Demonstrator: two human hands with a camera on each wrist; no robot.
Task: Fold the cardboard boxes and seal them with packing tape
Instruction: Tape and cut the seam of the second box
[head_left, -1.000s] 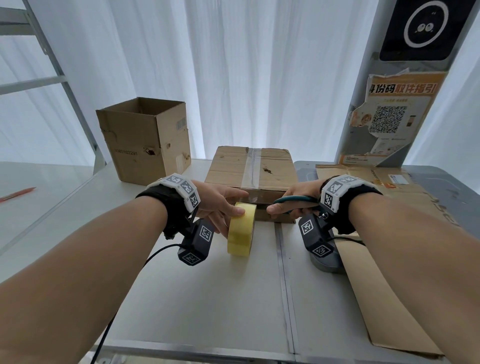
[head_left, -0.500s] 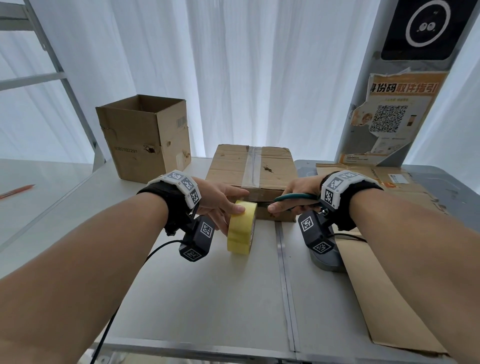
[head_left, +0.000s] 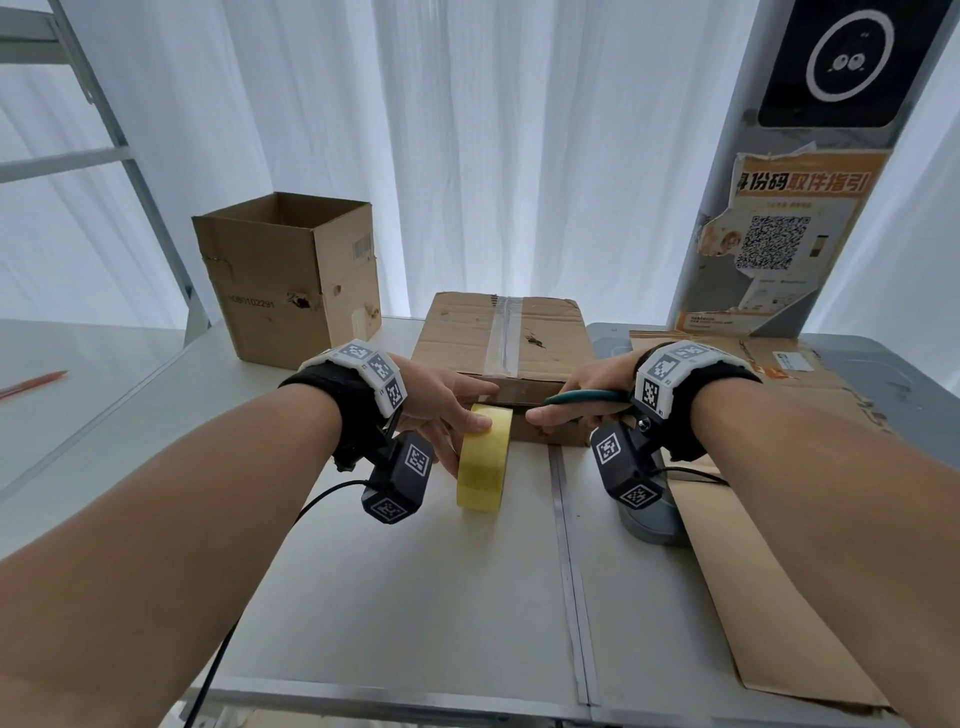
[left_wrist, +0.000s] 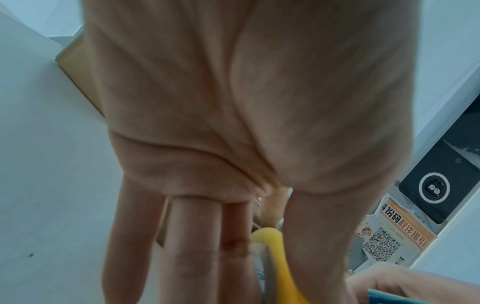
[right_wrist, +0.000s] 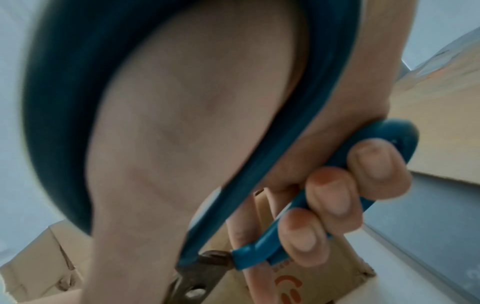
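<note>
Close against the taped box's (head_left: 501, 343) near face, the left hand (head_left: 441, 400) grips a yellow tape roll (head_left: 483, 457) while right-hand (head_left: 582, 400) fingers (right_wrist: 330, 197) clasp scissors (right_wrist: 259, 242); slack tape could wrinkle or cut crooked.

We note a closed box (head_left: 503, 338) of creased, matt brown corrugated cardboard, with a glossy clear tape strip (head_left: 501, 335) along its seam. The tape roll (head_left: 483, 457) looks smooth, translucent yellow plastic. The scissors (right_wrist: 272, 244) have teal plastic handles and dull, tarnished metal blades. The tabletop (head_left: 389, 597) is smooth, matt grey.
</note>
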